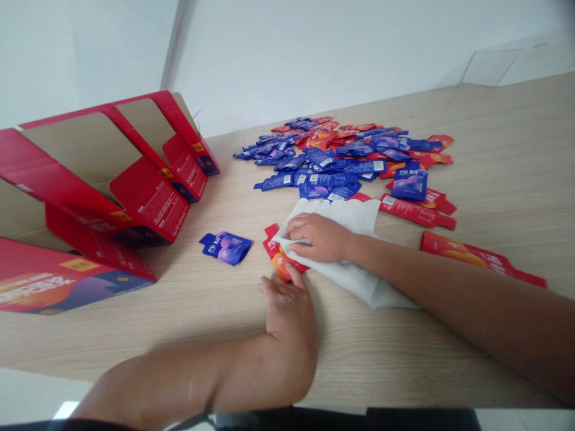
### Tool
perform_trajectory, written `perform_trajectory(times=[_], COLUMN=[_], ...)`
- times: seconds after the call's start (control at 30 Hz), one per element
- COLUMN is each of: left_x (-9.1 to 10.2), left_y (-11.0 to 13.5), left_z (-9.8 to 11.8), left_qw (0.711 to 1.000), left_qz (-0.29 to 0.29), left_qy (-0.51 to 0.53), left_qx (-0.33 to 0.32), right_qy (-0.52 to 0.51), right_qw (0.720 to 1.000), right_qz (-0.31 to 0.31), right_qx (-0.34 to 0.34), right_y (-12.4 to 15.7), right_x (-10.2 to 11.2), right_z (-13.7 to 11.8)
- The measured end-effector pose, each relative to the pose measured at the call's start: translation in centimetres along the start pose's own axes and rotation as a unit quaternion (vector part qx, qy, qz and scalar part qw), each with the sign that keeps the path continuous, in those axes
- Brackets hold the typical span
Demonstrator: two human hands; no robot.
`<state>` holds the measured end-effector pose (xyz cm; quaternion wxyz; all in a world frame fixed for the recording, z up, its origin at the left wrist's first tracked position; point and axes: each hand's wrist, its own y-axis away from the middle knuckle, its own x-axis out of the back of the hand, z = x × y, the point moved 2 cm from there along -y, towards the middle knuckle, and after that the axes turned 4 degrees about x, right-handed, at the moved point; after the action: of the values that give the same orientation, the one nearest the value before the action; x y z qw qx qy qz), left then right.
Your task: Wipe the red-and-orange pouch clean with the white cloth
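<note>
My right hand (317,236) presses a white cloth (350,251) down onto a red sachet (281,257) lying on the wooden table (404,341); its fingers are curled over the cloth. My left hand (287,305) rests on the table just below, fingers on the sachet's near edge, holding it flat. A single blue sachet (226,246) lies to the left of both hands.
A spread pile of several blue and red sachets (345,158) covers the table behind my hands. One long red sachet (480,257) lies at right under my forearm. Open red cardboard display boxes (103,197) stand at left. A white wall is behind.
</note>
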<state>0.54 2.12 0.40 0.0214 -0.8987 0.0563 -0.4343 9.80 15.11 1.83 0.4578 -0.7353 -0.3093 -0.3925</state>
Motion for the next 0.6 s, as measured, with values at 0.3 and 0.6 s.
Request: perform_trajectory(times=[0.3, 0.6], left_x=[-0.10, -0.07], left_y=[-0.04, -0.09], left_z=[0.09, 0.08], left_qw=[1.000, 1.000], left_qz=[0.016, 0.001], left_qy=[-0.013, -0.008], left_qx=[0.002, 0.006], right_qy=[0.016, 0.020], right_qw=[0.999, 0.998], right_qz=[-0.003, -0.006], right_qx=[-0.042, -0.056], right_y=[0.00, 0.02], right_x=[0.06, 0.13], right_z=[0.04, 0.01])
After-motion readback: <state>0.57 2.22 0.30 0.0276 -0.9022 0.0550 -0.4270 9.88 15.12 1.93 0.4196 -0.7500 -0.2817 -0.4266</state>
